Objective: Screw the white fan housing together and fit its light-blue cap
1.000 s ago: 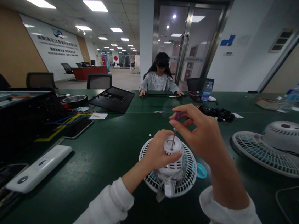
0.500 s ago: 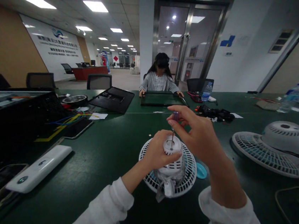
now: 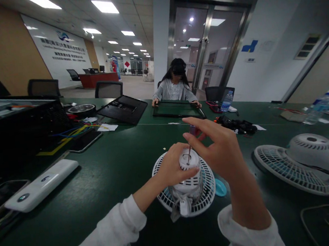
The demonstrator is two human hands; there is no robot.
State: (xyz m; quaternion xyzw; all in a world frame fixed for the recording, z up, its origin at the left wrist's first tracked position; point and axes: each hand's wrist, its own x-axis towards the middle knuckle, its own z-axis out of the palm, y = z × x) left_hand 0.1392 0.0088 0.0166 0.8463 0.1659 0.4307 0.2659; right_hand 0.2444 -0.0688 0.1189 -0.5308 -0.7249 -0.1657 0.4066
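Note:
My left hand (image 3: 173, 170) wraps the white vented motor housing (image 3: 189, 171) of a small desk fan, which stands on its round white grille (image 3: 168, 199). My right hand (image 3: 222, 152) is above and beside the housing, its fingertips at the purple handle of a thin screwdriver (image 3: 190, 143). The fingers hide much of the handle. The screwdriver's metal shaft points down into the top of the housing. A pale strap or cord hangs at the housing's front.
A second white fan (image 3: 296, 164) lies on the green table at right, and a round blue part (image 3: 220, 187) touches the first grille. Nearby are a white power bank (image 3: 41, 186), phones, coloured wires (image 3: 77, 132) and black cables (image 3: 237, 125). Across the table, a seated person holds a dark framed panel (image 3: 177, 110).
My right fingers have shifted slightly on the purple handle. The person across the table has laid the dark panel flat, and the view has drifted slightly.

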